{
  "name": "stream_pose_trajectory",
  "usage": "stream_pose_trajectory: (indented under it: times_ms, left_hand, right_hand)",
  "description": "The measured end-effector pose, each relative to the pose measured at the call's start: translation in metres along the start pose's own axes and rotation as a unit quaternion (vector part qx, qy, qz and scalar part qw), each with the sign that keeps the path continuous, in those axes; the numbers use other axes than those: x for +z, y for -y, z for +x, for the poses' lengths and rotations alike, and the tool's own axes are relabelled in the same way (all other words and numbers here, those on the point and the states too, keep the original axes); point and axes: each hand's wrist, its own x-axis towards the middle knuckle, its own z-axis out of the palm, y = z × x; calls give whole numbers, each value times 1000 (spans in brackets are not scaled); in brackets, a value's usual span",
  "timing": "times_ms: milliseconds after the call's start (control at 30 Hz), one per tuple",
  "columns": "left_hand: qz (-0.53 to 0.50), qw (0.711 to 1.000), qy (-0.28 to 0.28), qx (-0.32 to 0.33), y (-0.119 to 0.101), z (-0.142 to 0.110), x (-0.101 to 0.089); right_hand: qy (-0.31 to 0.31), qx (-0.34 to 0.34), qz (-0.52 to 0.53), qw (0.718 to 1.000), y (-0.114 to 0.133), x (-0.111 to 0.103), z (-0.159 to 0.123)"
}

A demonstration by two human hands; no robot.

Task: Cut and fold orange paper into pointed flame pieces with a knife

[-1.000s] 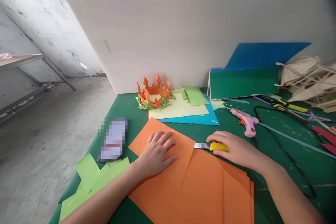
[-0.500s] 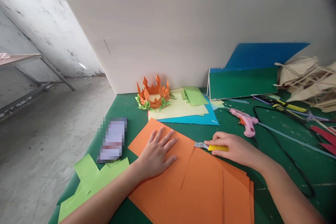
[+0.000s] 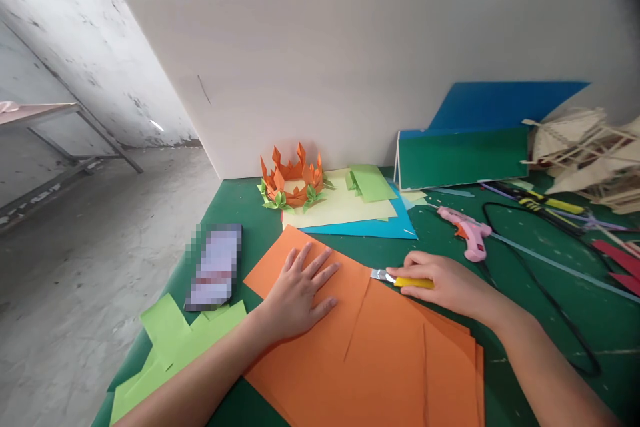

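Orange paper (image 3: 385, 360) lies in a stack on the green table, with a slit running down from its upper edge. My left hand (image 3: 303, 293) rests flat on the top sheet, fingers spread. A yellow utility knife (image 3: 414, 282) is gripped in my right hand (image 3: 445, 283), its blade pointing left at the paper's upper edge where the slit begins. Past my left hand, an orange paper crown (image 3: 295, 180) with green paper leaves stands partly on pale yellow paper (image 3: 320, 215).
Light green paper pieces (image 3: 175, 340) and a phone (image 3: 216, 267) lie on the left. A pink glue gun (image 3: 469, 232) with its black cord (image 3: 545, 300) is at right. Behind stand a white board (image 3: 310, 80) and a green panel (image 3: 463, 159); wooden models (image 3: 590, 153) sit far right.
My right hand and the knife have shifted very slightly to the left. My left hand stays in place on the paper.
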Motion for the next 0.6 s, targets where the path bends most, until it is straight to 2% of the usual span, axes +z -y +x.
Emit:
stream_pose_trajectory:
  times_ms: [367,600]
  left_hand:
    - [-4,1000,19,-8,-2,-1,-3]
    - [1,1000,-2,-2,0,-1,0]
  right_hand:
    - [-8,-9,12,1000,-6,-1,0]
    - [-33,-62,16,997,4,10,12]
